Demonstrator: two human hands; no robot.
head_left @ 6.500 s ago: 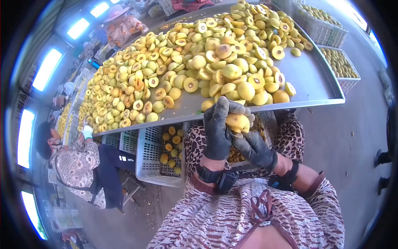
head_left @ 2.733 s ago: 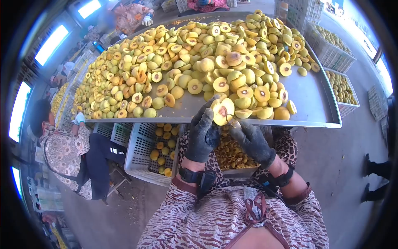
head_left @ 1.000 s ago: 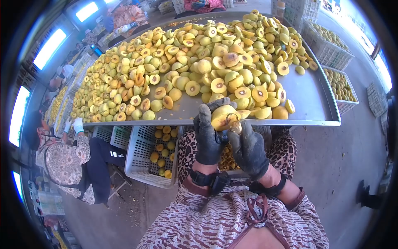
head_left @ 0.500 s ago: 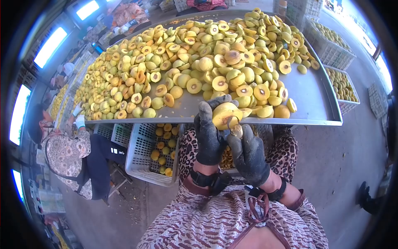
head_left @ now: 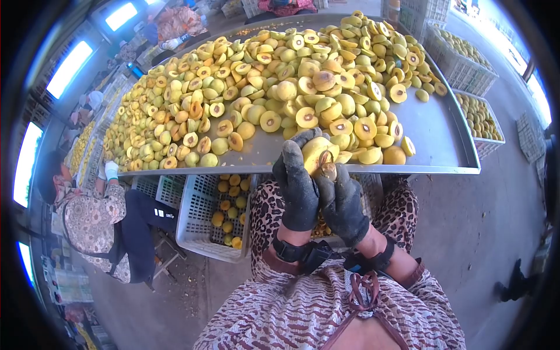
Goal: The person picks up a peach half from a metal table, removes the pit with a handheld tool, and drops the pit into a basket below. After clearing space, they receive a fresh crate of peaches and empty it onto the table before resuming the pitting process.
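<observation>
My left hand [head_left: 298, 181], in a dark, dusty glove, is closed around a yellow peach [head_left: 317, 153] just over the table's near edge. The peach's cut side shows a brown hollow or pit at its lower right. Pressed up against that side is my right hand [head_left: 343, 204], also gloved, with its fingers bunched together. A small, rounded, brownish thing [head_left: 328, 170] shows at its fingertips; I cannot make out what it is. Beyond both hands, a large heap of halved peaches [head_left: 286, 90], many with pits showing, covers much of the metal table [head_left: 429, 131].
A grey crate [head_left: 192, 233] with some peaches stands below the table at left. Another crate [head_left: 487, 137] of peaches is on the right, near stacked crates [head_left: 466, 73]. A co-worker [head_left: 96, 219] in a floral top sits at the left. The table has a raised metal rim.
My right hand has moved up and slightly left, closer against the peach. The brownish thing at its fingertips now meets the cut side. My left hand keeps its hold.
</observation>
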